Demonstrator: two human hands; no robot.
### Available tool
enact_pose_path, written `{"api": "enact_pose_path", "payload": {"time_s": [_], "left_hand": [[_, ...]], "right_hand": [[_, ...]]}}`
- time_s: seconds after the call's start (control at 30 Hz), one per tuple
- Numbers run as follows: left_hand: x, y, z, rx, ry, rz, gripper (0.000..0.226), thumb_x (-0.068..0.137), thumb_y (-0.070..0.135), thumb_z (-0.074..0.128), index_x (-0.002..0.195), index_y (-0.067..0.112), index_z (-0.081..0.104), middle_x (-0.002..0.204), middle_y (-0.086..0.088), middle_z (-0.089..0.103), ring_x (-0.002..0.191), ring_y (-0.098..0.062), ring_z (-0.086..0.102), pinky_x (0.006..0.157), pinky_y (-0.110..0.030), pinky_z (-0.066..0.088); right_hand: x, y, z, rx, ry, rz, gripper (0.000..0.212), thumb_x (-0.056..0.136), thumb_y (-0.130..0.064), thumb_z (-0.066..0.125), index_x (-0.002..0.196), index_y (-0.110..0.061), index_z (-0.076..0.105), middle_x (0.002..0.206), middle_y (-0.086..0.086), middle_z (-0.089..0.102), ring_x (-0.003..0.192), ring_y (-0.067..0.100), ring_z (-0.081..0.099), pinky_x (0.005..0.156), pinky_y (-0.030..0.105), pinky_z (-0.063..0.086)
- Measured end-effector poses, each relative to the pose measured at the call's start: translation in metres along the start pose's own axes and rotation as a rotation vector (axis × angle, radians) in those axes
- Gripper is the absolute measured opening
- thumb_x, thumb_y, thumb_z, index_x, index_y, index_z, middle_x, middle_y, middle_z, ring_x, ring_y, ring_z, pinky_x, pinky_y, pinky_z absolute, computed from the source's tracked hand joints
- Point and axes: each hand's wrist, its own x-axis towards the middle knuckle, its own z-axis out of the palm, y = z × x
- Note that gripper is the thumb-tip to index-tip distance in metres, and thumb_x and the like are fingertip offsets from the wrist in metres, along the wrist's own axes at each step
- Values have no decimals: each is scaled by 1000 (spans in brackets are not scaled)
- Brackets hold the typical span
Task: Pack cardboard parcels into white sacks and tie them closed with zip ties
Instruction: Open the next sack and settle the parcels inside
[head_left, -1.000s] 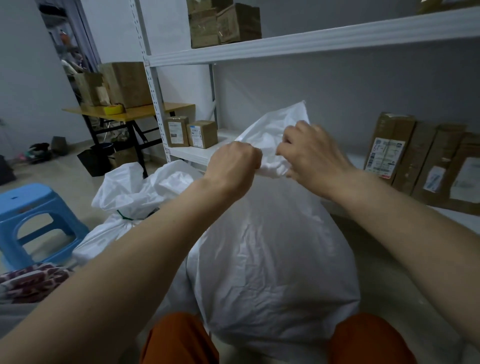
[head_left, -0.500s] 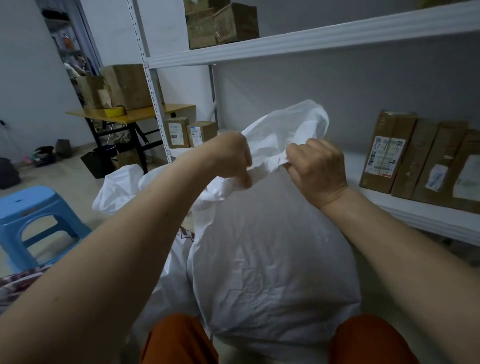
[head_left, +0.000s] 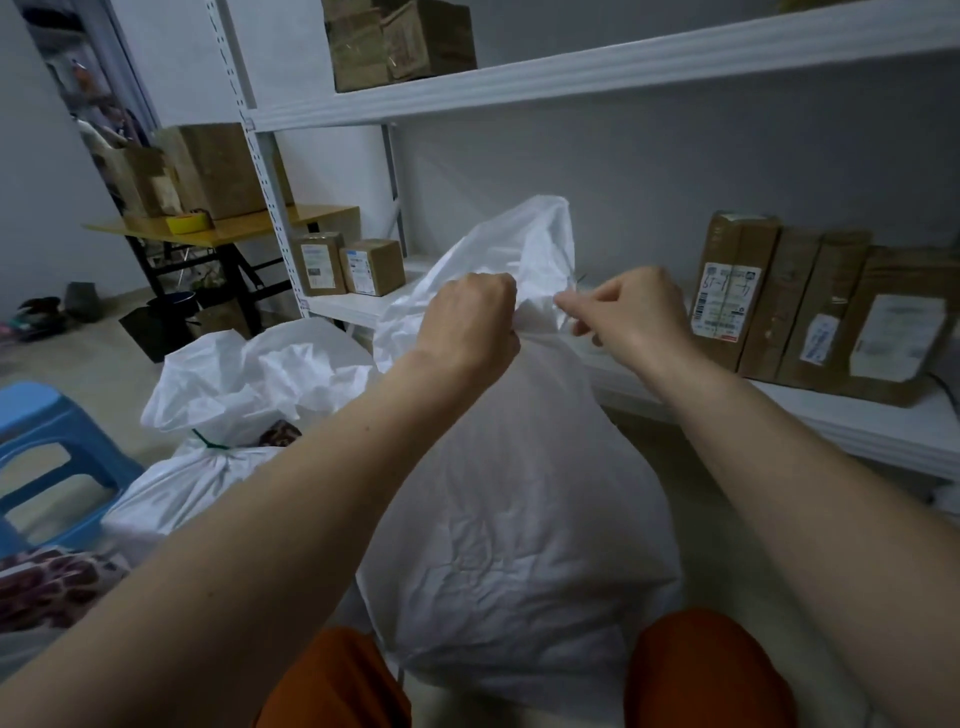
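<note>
left hand (head_left: 470, 322) grips sack (head_left: 514, 499) neck – right hand (head_left: 631, 309) pinching

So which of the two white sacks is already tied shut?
The sack on the left, cinched with a green zip tie; the sack between the knees has its neck only gripped by hand.

The head view is dim and bluish, with soft, faint shadows, slight blur, and wide-angle bending toward the edges.

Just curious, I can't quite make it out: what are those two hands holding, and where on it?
Both grip the sack at its gathered neck: the left hand fists it, the right hand pinches beside it.
</note>
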Motion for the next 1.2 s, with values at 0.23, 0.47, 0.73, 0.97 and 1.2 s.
{"api": "enact_pose_path", "payload": {"time_s": [0.23, 0.47, 0.73, 0.97, 1.2], "left_hand": [[-17, 15, -5, -30, -54, 103, 11, 83, 7, 55, 82, 14, 46, 90, -11, 62, 78, -28, 56, 61, -29, 31], [29, -19, -53, -196, -206, 59, 34, 89, 17, 62, 123, 18, 58, 124, -3, 60, 98, -17, 60, 84, -25, 48], [80, 14, -31, 51, -459, 422, 28, 93, 27, 57, 120, 22, 63, 123, 1, 61, 109, -21, 47, 87, -24, 36], [110, 57, -51, 69, -643, 392, 21, 86, 32, 66, 99, 17, 69, 92, 1, 64, 84, -19, 56, 74, -26, 47], [114, 80, -58, -385, -462, 176, 34, 83, 22, 70, 112, 9, 57, 102, -12, 62, 70, -15, 62, 55, -21, 55]], "right_hand": [[-6, -20, 13, 590, -16, 419, 17, 73, -9, 77, 81, -1, 64, 71, 10, 65, 50, 12, 61, 38, 15, 42], [-6, -7, -1, 826, -322, 464, 14, 85, 1, 63, 77, -10, 58, 66, 3, 53, 49, 8, 42, 29, 14, 17], [-19, 21, -44, 651, -508, 332, 13, 86, 2, 58, 81, -10, 61, 65, 1, 58, 56, 9, 46, 51, 21, 31], [-16, -7, -76, 136, -241, 124, 29, 86, -42, 64, 94, -15, 71, 87, -5, 69, 78, 7, 58, 59, 23, 40], [-2, 8, -73, 633, -221, 464, 5, 83, -5, 68, 85, -4, 62, 77, 7, 60, 58, 9, 48, 49, 19, 25]]}}
